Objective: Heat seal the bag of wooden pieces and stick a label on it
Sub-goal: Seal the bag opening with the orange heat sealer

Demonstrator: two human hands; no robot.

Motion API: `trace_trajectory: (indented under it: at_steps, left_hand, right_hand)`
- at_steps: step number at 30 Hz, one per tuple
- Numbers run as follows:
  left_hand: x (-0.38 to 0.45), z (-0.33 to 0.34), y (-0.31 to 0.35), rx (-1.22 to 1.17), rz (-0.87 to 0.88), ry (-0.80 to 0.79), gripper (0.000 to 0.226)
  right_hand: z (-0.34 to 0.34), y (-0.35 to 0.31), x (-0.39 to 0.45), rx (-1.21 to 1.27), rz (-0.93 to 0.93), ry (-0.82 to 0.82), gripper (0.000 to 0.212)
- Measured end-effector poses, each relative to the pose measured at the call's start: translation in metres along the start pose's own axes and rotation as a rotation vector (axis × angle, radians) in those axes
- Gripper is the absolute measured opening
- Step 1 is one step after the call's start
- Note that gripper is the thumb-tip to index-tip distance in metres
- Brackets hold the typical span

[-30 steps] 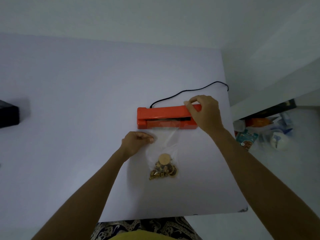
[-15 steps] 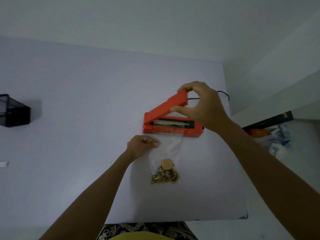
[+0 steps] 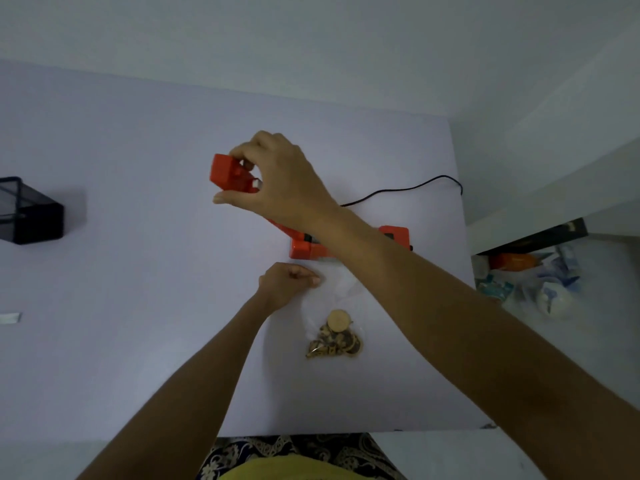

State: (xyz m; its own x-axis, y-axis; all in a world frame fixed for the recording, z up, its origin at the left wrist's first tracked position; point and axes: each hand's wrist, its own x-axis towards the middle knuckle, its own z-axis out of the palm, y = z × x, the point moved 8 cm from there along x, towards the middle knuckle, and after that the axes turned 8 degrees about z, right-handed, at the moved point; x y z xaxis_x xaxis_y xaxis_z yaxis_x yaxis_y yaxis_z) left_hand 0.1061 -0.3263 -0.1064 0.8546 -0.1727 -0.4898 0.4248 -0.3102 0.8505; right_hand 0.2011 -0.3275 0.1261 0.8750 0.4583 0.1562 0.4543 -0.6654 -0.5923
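**Sealer arm lifted, bag mouth lying toward the base**

Right hand (image 3: 277, 178): raised over the table, thumb and fingers clamped on the free end of the orange sealer arm (image 3: 230, 174). Arm stands tilted up and to the left from its hinge end; the forearm crosses over the sealer base (image 3: 303, 249) and hides most of the sealing strip, so whether the bag's edge lies on it cannot be told.

Left hand (image 3: 289, 280): on the table, fingers curled shut, pinching or pressing the left edge of the clear bag (image 3: 341, 289) just near the base. Exact grip too small to tell.

Bag: flat on the white table (image 3: 138, 237), long axis running away from the person, mouth end toward the sealer, wooden pieces (image 3: 334, 336) heaped at the near end. It lies directly beyond the left hand's fingertips and under the right forearm. The sealer's long axis runs left to right, square across the bag's.

Judgement: the left hand is the nearer one to move the bag; the right governs the arm.

Outward: black cord (image 3: 408, 188) trailing from the sealer to the far right. A dark box (image 3: 31, 211) at the left edge. A small white strip (image 3: 10, 317) far left, possibly the label, well apart from both hands.
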Motion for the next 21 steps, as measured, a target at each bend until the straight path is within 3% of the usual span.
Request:
trace_trajectory:
  at_steps: [4,9,12,14,18,21]
  left_hand:
    - [-0.002,-0.001,0.005,-0.008,0.009,0.022,0.002]
    - [-0.004,-0.003,0.008,0.031,0.006,0.036,0.019]
    - [-0.003,-0.001,0.006,0.016,0.008,0.013,0.006]
    - [-0.003,-0.001,0.005,0.017,0.019,-0.01,0.01]
    - [-0.006,-0.009,0.011,0.006,0.031,0.006,0.019]
    - [-0.009,-0.028,0.018,0.026,0.079,0.126,0.026]
  right_hand:
    - [0.019,-0.004,0.005,-0.01,0.002,0.002,0.055]
    - [0.032,-0.003,0.006,-0.003,0.047,-0.044,0.056]
    - [0.023,0.008,-0.002,0.146,0.149,-0.038,0.058]
    - [0.005,0.027,-0.015,0.263,0.238,0.028,0.051]
    - [-0.03,0.1,-0.074,0.434,0.583,0.209,0.024]
    - [-0.037,0.164,-0.148,0.291,0.983,0.357,0.039]
